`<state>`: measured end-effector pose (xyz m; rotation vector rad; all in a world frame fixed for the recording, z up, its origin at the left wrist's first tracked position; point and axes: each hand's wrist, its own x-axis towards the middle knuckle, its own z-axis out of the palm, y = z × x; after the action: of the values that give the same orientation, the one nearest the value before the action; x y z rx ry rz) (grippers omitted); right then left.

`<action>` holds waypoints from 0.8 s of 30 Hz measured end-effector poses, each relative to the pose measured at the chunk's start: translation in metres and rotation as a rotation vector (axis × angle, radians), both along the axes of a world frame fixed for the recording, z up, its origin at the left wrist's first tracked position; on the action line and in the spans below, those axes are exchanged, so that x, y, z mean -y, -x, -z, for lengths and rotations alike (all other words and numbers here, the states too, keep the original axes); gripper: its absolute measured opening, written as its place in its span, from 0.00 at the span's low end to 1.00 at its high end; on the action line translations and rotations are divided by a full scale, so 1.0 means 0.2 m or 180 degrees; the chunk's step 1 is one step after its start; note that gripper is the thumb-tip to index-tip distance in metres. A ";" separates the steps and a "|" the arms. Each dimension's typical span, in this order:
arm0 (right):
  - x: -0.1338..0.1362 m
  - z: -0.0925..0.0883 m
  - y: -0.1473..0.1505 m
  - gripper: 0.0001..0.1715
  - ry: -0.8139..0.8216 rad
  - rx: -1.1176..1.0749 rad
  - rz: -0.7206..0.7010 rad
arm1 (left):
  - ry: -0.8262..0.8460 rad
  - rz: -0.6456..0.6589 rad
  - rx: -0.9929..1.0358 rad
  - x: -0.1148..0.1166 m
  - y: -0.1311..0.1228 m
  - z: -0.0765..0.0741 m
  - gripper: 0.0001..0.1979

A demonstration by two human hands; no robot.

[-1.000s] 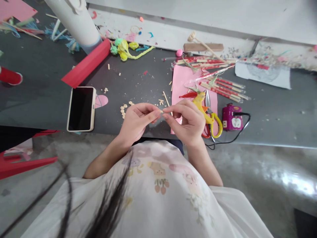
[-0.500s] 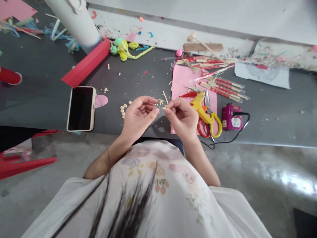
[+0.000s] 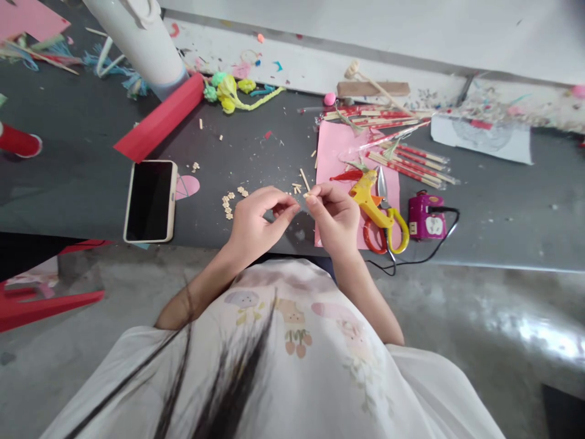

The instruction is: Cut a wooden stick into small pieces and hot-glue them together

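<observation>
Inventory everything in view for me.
Table: one, dark grey, centre
Flask: one, white, upper left
Phone: one, black screen, left
Strip: one, red, beside flask
Cylinder: one, red, left
Yarn: several, mixed, back
Pink sheet: one, pink, right
Wrapped sticks: many, red, right
Glue gun: one, yellow, on pink sheet
Scissors: one, red and yellow, by glue gun
Box: one, purple, right
White paper: one, white, upper right
Scraps: many, mixed, back
Wooden bits: many, pale, centre
Left hand: one, bare, centre
Right hand: one, bare, centre
</observation>
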<state>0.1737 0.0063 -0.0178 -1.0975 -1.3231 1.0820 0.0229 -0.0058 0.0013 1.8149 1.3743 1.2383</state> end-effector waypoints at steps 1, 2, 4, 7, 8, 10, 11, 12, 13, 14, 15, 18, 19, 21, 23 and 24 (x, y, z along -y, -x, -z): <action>0.00 0.01 0.00 0.08 -0.0001 -0.0031 0.0044 | 0.0046 0.0024 -0.0079 0.00 0.00 0.00 0.04; -0.01 0.01 0.00 0.08 0.0001 -0.0083 0.0083 | 0.0107 0.0033 -0.0195 0.00 0.01 0.01 0.04; -0.02 0.02 -0.01 0.07 0.0022 -0.0225 0.0159 | 0.0257 0.0020 -0.0534 0.00 0.01 0.04 0.04; -0.05 0.03 -0.04 0.09 0.0072 -0.0368 0.0261 | 0.0445 0.0077 -0.1159 0.00 0.03 0.09 0.04; -0.06 0.02 -0.05 0.10 0.0057 -0.0389 0.0306 | 0.0484 0.0118 -0.1358 0.00 0.03 0.10 0.04; -0.08 0.02 -0.07 0.11 -0.0011 -0.0426 0.0419 | 0.0560 0.0186 -0.1717 -0.01 0.04 0.13 0.06; -0.09 0.01 -0.09 0.11 -0.0046 -0.0460 0.0489 | 0.0608 0.0209 -0.1863 -0.01 0.05 0.14 0.06; -0.10 0.00 -0.10 0.11 -0.0064 -0.0509 0.0565 | 0.0657 0.0220 -0.1984 -0.01 0.05 0.14 0.07; -0.11 0.00 -0.12 0.11 -0.0058 -0.0568 0.0635 | 0.0704 0.0223 -0.2086 -0.01 0.05 0.14 0.07; -0.12 -0.01 -0.13 0.11 -0.0037 -0.0630 0.0693 | 0.0738 0.0209 -0.2178 -0.01 0.05 0.14 0.08; -0.12 -0.01 -0.15 0.11 -0.0013 -0.0689 0.0744 | 0.0756 0.0178 -0.2273 -0.01 0.06 0.14 0.09; -0.14 -0.02 -0.18 0.12 0.0030 -0.0750 0.0865 | 0.0750 -0.0001 -0.2563 -0.01 0.07 0.14 0.11; -0.14 -0.02 -0.19 0.12 0.0044 -0.0727 0.0894 | 0.0741 -0.0081 -0.2641 -0.02 0.08 0.14 0.11; -0.14 -0.01 -0.20 0.13 0.0102 -0.0679 0.0925 | 0.0724 -0.0289 -0.2737 -0.03 0.10 0.14 0.11; -0.14 0.00 -0.20 0.13 0.0172 -0.0646 0.0911 | 0.0699 -0.0546 -0.2752 -0.05 0.13 0.14 0.11; -0.14 0.01 -0.20 0.13 0.0195 -0.0626 0.0896 | 0.0678 -0.0654 -0.2722 -0.06 0.14 0.13 0.11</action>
<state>0.2136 0.0340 -0.0198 -1.1521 -0.9543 0.9963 -0.0045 0.0069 -0.0255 2.1760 2.0785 0.3324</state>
